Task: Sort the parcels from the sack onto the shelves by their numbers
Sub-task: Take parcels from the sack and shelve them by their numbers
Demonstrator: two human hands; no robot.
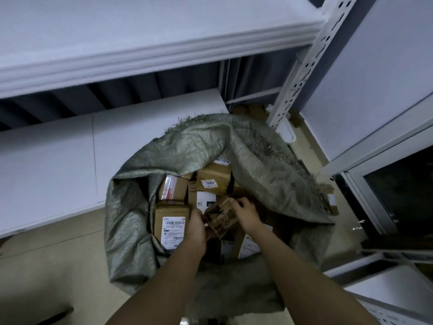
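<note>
A grey-green woven sack point(145, 179) stands open on the floor, holding several cardboard parcels. Both my hands reach into its mouth and hold one small brown parcel point(221, 218) with dark print. My left hand point(199, 228) grips its left side, and my right hand point(246, 214) grips its top right edge. Behind it lies a parcel with a label reading 3007 point(214, 181). At the left lies a box with a white barcode label point(171, 221), and a taped box point(172, 187) sits above that one.
White shelf boards point(58, 156) run across the left and top. A perforated white shelf post point(302, 64) rises at the right. More shelving and a dark opening point(405, 191) are at the right. Beige floor point(46, 273) lies at the lower left.
</note>
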